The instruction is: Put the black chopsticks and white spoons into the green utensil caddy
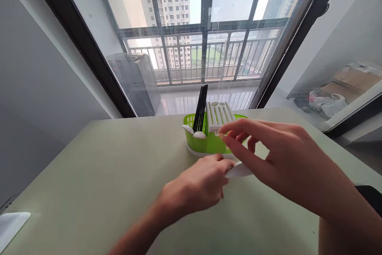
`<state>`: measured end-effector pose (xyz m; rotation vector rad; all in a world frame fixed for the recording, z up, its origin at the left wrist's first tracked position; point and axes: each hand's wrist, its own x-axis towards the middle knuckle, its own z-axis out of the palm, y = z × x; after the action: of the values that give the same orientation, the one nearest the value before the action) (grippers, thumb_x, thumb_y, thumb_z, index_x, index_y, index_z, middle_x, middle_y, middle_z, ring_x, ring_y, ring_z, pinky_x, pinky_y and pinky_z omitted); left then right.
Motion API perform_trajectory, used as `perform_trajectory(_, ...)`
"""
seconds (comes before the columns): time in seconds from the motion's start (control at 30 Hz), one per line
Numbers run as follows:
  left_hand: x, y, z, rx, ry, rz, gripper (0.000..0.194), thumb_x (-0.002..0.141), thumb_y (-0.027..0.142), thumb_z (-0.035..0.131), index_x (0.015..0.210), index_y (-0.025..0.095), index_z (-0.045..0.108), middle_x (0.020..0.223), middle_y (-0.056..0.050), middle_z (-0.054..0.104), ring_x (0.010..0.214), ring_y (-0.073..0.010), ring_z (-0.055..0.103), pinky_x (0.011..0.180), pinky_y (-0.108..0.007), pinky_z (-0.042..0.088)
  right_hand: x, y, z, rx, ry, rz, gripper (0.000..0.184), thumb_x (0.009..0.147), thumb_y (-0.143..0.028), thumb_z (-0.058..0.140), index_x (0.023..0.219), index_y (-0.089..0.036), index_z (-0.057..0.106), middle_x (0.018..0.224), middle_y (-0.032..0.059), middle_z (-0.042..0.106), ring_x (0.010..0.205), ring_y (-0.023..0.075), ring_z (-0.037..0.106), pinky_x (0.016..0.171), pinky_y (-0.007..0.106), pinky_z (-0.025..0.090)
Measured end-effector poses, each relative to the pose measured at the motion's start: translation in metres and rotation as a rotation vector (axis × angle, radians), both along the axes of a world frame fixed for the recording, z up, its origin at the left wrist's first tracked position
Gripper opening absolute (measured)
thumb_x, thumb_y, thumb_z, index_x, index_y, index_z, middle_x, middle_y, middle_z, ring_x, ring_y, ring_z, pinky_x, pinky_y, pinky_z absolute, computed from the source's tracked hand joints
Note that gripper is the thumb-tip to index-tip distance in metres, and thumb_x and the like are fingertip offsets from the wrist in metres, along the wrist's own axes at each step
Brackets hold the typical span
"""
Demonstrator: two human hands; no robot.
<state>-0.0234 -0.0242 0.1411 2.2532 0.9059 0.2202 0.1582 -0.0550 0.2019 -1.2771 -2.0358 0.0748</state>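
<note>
Looks part-way: some utensils in, at least 1 out

Done, as far as visible: a bundle of slim black chopsticks point(200, 108) stands in the bright green plastic holder w/ white base point(205, 145), middle of the pale green worktop point(134, 159). Two glossy white spoon-like utensils, one at the front left corner point(188, 129), one at the front rim point(199, 135), also sit there; a white slatted plastic rack point(221, 115) is on top, next to the chopsticks. Left, prob.: a smooth white utensil point(238, 170), outside the holder, in front of it. L hand point(197, 183) has its fingers closed round it.

Unclear: R hand point(277, 155) has thumb & index nearly meeting by the rack's lower edge; can't tell if they grip or touch anything. Held utensil's ends hidden (L fist, R thumb), so type n/k. Holder's R side mostly blocked. White flat item point(13, 223), far L, cut off; dark item point(370, 195), far R, ditto.
</note>
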Motion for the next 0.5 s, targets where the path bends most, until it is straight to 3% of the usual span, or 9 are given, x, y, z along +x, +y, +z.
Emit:
perform_trajectory(0.13,-0.023,0.017,0.04,-0.196,-0.39,0.195,0.017,0.101,0.029,0.055,0.115,0.021,0.059,0.104,-0.006,0.074,0.086,-0.0215,0.077,0.081,-0.038,0.063,-0.002,0.002,0.005,0.155,0.209,-0.211,0.013,0.098,-0.036,0.061,0.103,-0.027,0.069,0.099,0.0024,0.077,0.078,0.0179,0.073,0.052,0.025,0.052)
perform_trajectory(0.2,-0.029,0.021,0.049,-0.222,-0.638,0.323,0.02,0.101,0.037,0.059,0.113,0.021,0.057,0.11,-0.008,0.075,0.09,-0.0243,0.078,0.083,-0.042,0.065,-0.002,0.004,0.003,0.096,0.288,-0.222,0.018,0.098,-0.041,0.062,0.109,-0.027,0.068,0.108,0.0055,0.076,0.083,0.0204,0.074,0.049,0.025,0.052)
perform_trajectory(0.3,-0.028,0.022,0.052,-0.076,-0.881,0.47,0.024,0.101,0.045,0.058,0.11,0.022,0.057,0.125,-0.01,0.073,0.11,-0.0292,0.074,0.096,-0.048,0.061,-0.007,0.011,-0.004,-0.171,0.294,-0.039,0.03,0.098,-0.047,0.062,0.121,-0.027,0.065,0.107,0.0067,0.075,0.086,0.0208,0.074,0.055,0.026,0.055)
perform_trajectory(0.4,-0.024,0.022,0.049,0.046,-0.915,0.512,0.029,0.103,0.051,0.052,0.115,0.025,0.058,0.133,-0.008,0.07,0.12,-0.0297,0.07,0.102,-0.049,0.058,-0.014,0.017,-0.012,-0.43,0.302,0.233,0.031,0.104,-0.046,0.051,0.123,-0.024,0.063,0.088,0.0023,0.073,0.072,0.0153,0.069,0.064,0.026,0.056)
perform_trajectory(0.5,-0.027,0.024,0.048,0.128,-0.847,0.504,0.033,0.103,0.051,0.051,0.119,0.024,0.063,0.132,-0.008,0.071,0.122,-0.0278,0.068,0.101,-0.045,0.057,-0.017,0.021,-0.015,-0.445,0.325,0.258,0.036,0.108,-0.047,0.041,0.113,-0.022,0.067,0.071,-0.0023,0.064,0.056,0.0114,0.057,0.054,0.024,0.046)
